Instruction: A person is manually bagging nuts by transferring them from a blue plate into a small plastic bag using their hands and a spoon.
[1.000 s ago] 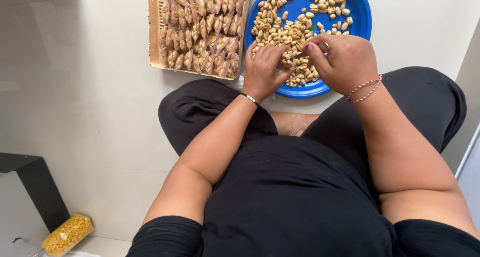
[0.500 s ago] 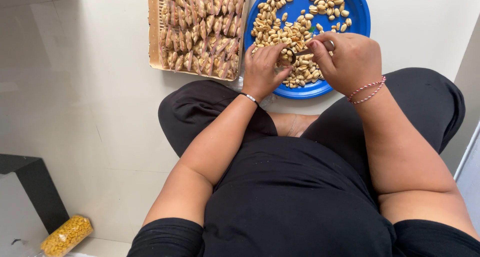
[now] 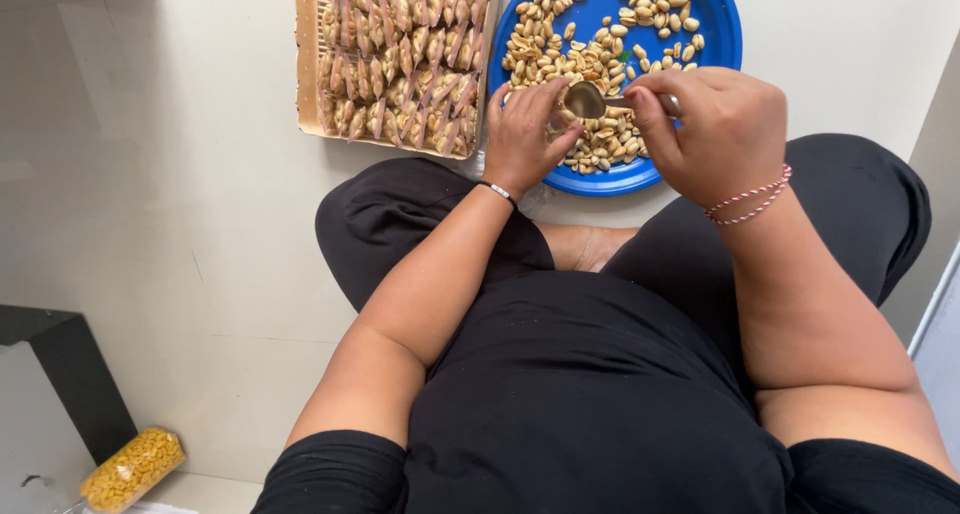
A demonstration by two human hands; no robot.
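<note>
**Spooning peanuts from the blue plate**

The person sits cross-legged on the floor (image 3: 180, 224). The right hand (image 3: 715, 129) has its fingers closed around the handle of a small metal spoon (image 3: 586, 99), whose bowl hangs just above the peanuts (image 3: 560, 59) on the blue plate (image 3: 720, 34). The left hand (image 3: 525, 134) is beside the bowl, fingers bent and pinched near its rim; it seems to pinch a small packet or a few nuts there, but what it holds cannot be told. To the left of the plate, nearly touching it, stands a tray (image 3: 305, 74) packed with rows of small filled packets (image 3: 400, 54).

To do this well, I judge the spoon should stay level and low over the plate so stray nuts fall back onto it, and the left fingers should hold steady at the bowl's edge while the nuts pass across.

The tops of the plate and tray are cut off by the frame. The spoon's handle is mostly hidden inside the right fist. Whether the spoon is loaded is hard to make out. A bag of yellow grains (image 3: 132, 467) lies well apart at the lower left, beside a dark box (image 3: 55, 374) that is only partly in view.
</note>
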